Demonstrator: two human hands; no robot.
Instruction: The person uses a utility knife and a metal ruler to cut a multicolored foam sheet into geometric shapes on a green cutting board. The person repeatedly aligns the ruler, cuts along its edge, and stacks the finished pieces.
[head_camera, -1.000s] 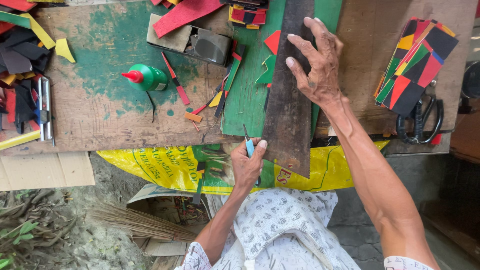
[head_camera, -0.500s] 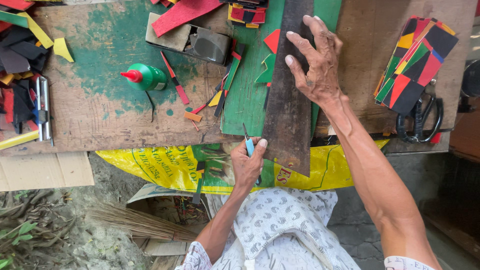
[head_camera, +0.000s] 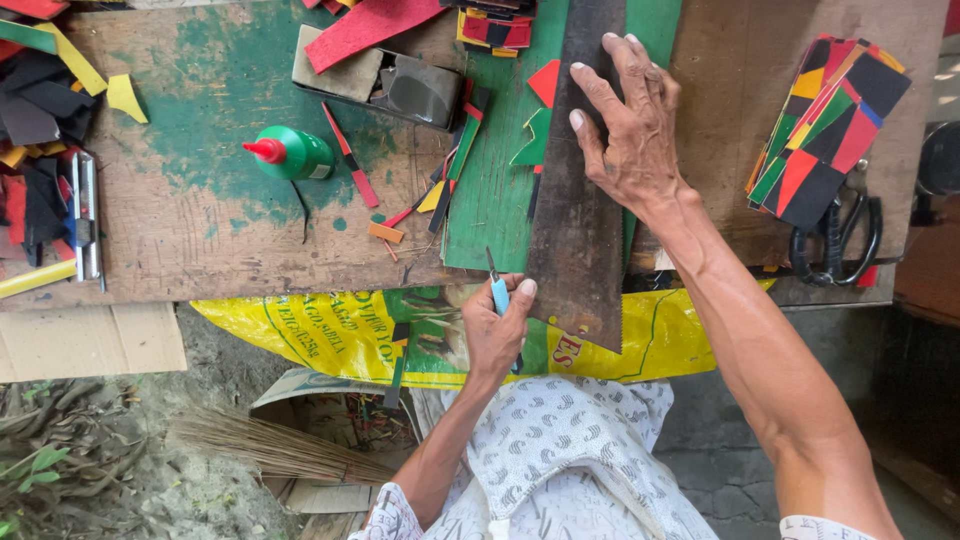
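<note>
i'm looking down on the wooden workbench (head_camera: 200, 240); a yellow printed sack (head_camera: 330, 335) hangs under its near edge. a green sheet (head_camera: 490, 200) runs from far edge to near edge, a long dark straightedge (head_camera: 575, 250) laid along it. my right hand (head_camera: 625, 125) presses flat, fingers spread, on that straightedge. my left hand (head_camera: 495, 335) is clamped on a blue-handled knife (head_camera: 497, 290), blade tip on the sheet at the near edge, just beside the straightedge. a green glue bottle (head_camera: 295, 155) with a red cap lies left of the sheet.

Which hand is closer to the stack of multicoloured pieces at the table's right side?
The right hand. It presses flat on the dark straightedge, just left of the stack. The left hand grips a blue knife at the table's near edge, farther away.
</note>
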